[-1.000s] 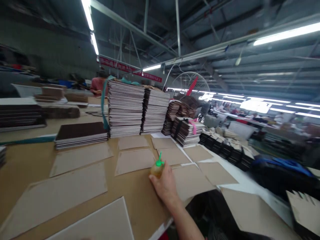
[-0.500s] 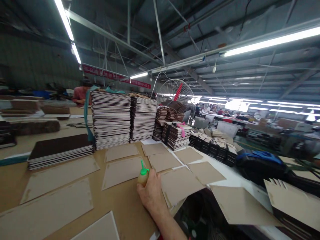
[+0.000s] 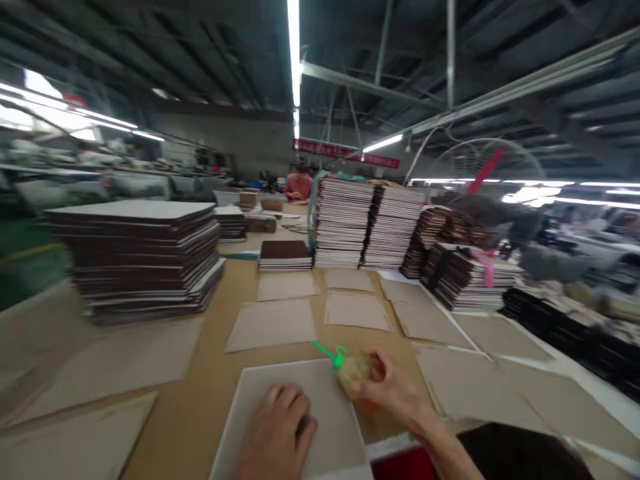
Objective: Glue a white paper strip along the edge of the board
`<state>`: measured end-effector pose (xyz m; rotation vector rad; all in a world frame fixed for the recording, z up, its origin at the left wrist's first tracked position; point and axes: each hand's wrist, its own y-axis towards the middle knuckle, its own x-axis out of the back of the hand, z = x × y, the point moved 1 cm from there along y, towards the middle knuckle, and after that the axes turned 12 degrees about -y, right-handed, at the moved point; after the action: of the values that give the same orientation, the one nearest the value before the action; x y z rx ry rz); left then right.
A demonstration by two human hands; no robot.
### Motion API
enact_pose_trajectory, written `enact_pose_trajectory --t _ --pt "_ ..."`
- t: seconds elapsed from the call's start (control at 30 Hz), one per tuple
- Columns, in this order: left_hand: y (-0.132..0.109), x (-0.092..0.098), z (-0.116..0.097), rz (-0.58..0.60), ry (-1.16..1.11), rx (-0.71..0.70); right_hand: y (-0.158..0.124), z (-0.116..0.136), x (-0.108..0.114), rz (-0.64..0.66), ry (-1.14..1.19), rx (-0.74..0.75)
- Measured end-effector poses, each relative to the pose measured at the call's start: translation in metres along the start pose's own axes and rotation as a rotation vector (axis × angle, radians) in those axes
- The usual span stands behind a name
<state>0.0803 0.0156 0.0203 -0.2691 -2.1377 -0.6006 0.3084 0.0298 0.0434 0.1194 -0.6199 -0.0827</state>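
**Glue bottle poised over a held board**

Here, largest first: the work table (image 3: 200, 413) carries a tall stack of boards (image 3: 140, 260) at left, farther stacks (image 3: 367, 223) behind, and loose cardboard sheets (image 3: 273, 325) between, none blocking the hands. The pale board (image 3: 320, 400) lies nearest, pinned flat by the left hand (image 3: 277, 433), fingers spread. The right hand (image 3: 387, 387) grips the glue bottle (image 3: 353, 368), green nozzle tilted over the board's far edge. Gluing appears about to begin; it calls for a steady board and a lowered tip.

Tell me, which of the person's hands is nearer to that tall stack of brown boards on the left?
Left. The left hand rests flat on the grey board, below and right of the stack; the right hand, gripping the glue bottle, is farther right.
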Motion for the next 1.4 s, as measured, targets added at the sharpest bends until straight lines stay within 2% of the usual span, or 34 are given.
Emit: enact_pose_trajectory --t 0.1,0.23,0.4,0.6,0.73,0.93,1.4 --pt "0.0 0.005 -0.012 0.033 -0.068 0.08 0.001 -0.004 -0.006 0.145 0.064 0.01" --pt "-0.002 0.004 -0.011 0.045 -0.13 0.099 0.0 0.005 -0.007 0.269 0.114 -0.019" --pt "-0.004 0.0 -0.005 0.084 -0.167 0.088 0.019 0.031 -0.015 0.266 0.098 0.076" --pt "-0.003 -0.001 -0.004 0.119 -0.164 0.07 0.047 0.047 -0.032 0.271 -0.002 0.076" --pt "-0.003 -0.002 -0.004 0.119 -0.173 0.076 0.055 0.055 -0.052 0.308 0.045 0.184" --pt "-0.003 -0.008 0.001 0.109 -0.171 0.085 0.062 0.075 -0.075 0.219 -0.107 0.422" --pt "0.0 -0.008 0.004 0.155 -0.174 0.082 0.076 0.093 -0.083 0.271 -0.196 0.822"
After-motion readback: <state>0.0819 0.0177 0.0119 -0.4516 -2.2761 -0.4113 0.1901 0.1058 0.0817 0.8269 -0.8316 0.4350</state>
